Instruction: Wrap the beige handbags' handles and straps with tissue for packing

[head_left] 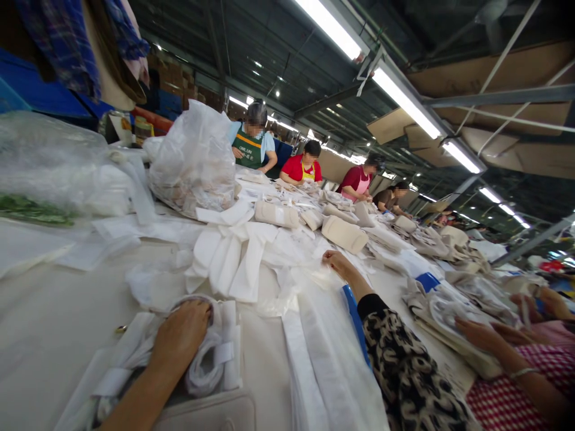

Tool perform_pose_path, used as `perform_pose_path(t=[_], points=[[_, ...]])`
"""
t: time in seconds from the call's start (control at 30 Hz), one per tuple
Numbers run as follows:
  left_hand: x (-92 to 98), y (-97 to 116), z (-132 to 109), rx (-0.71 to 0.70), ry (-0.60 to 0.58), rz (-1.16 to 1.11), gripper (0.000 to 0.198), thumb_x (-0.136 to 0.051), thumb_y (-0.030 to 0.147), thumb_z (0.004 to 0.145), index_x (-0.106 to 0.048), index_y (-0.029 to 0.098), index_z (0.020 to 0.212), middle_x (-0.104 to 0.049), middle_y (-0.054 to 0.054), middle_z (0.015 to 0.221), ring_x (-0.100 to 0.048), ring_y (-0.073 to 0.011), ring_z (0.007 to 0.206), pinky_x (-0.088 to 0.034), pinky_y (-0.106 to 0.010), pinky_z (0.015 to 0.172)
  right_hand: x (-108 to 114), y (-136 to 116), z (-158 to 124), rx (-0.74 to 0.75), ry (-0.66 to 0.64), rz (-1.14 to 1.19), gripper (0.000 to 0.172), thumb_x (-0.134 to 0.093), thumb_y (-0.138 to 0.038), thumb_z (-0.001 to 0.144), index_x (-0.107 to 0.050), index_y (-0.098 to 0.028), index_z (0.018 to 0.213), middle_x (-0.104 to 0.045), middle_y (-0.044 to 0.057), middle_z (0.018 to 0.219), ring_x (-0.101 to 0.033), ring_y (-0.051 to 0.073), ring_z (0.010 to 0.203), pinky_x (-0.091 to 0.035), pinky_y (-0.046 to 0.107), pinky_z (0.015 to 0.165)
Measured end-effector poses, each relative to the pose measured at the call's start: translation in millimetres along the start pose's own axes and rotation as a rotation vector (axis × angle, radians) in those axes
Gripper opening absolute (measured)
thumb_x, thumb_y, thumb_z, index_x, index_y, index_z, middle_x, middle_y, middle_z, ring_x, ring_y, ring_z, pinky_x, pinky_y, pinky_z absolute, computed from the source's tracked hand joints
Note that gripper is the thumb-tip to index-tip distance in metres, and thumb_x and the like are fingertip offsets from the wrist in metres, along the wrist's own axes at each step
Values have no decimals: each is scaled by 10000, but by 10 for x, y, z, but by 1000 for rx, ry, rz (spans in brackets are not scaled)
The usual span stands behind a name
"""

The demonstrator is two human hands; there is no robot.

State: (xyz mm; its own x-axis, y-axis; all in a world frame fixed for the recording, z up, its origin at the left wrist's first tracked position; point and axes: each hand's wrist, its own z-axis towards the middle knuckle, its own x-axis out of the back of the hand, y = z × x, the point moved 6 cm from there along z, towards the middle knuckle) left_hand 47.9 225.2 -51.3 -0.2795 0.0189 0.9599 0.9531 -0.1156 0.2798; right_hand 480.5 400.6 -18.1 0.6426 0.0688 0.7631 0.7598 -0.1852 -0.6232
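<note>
On the near left of the table, my left hand rests on a bundle of white straps, its fingers curled over a rolled white band and partly hidden. A flat beige fabric piece lies just below that bundle. Farther forward and to the right, my right hand has its fingers drawn together at the edge of a thin clear plastic bag. Long translucent plastic sheets run from there toward the near edge. White fabric pieces lie fanned out between and beyond my hands.
A big clear bag stands at the back left. Beige folded pieces are piled along the table. Several people work on the far side, and a co-worker's hands handle beige pieces at the right. A blue strip lies beside my right forearm.
</note>
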Motion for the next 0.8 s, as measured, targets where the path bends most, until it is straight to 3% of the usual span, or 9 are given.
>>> perform_pose_path(t=[0.13, 0.33, 0.5, 0.67, 0.8], points=[[5, 4, -6, 7, 9, 5, 270, -384, 122, 920, -654, 133, 930, -681, -110, 997, -612, -252, 995, -422, -376, 914, 33, 28, 3, -39, 13, -4, 269, -552, -362, 938, -596, -137, 1080, -630, 52, 1015, -623, 148, 830, -543, 322, 724], [22, 5, -16, 23, -7, 21, 275, -381, 123, 925, -654, 127, 955, -682, -115, 1021, -617, -251, 1006, -434, -371, 914, 80, -124, -205, -55, -73, -10, 200, -685, -297, 820, -623, -128, 732, -562, -28, 640, -500, 85, 546, -433, 220, 530], [13, 3, -18, -17, -3, 17, 309, -355, 101, 913, -662, 97, 940, -691, -143, 1016, -621, -260, 998, -434, -370, 919, 288, -234, -752, -18, -28, 91, 136, -714, -271, 627, -676, -145, 664, -543, -24, 523, -444, 95, 477, -324, 233, 469], [-43, -54, 24, -35, 48, -15, 326, -349, 112, 903, -675, 101, 907, -706, -149, 990, -636, -259, 979, -431, -356, 905, 639, -77, -1421, -55, 60, 186, 213, -732, -329, 523, -655, -146, 599, -522, -29, 461, -410, 89, 429, -277, 232, 443], [-33, -69, 31, -29, 68, -37, 337, -342, 135, 904, -676, 97, 889, -713, -166, 972, -643, -263, 955, -437, -354, 875, 848, 44, -1803, -61, 186, 285, 268, -784, -345, 467, -600, -156, 518, -515, -33, 440, -409, 82, 427, -285, 222, 434]])
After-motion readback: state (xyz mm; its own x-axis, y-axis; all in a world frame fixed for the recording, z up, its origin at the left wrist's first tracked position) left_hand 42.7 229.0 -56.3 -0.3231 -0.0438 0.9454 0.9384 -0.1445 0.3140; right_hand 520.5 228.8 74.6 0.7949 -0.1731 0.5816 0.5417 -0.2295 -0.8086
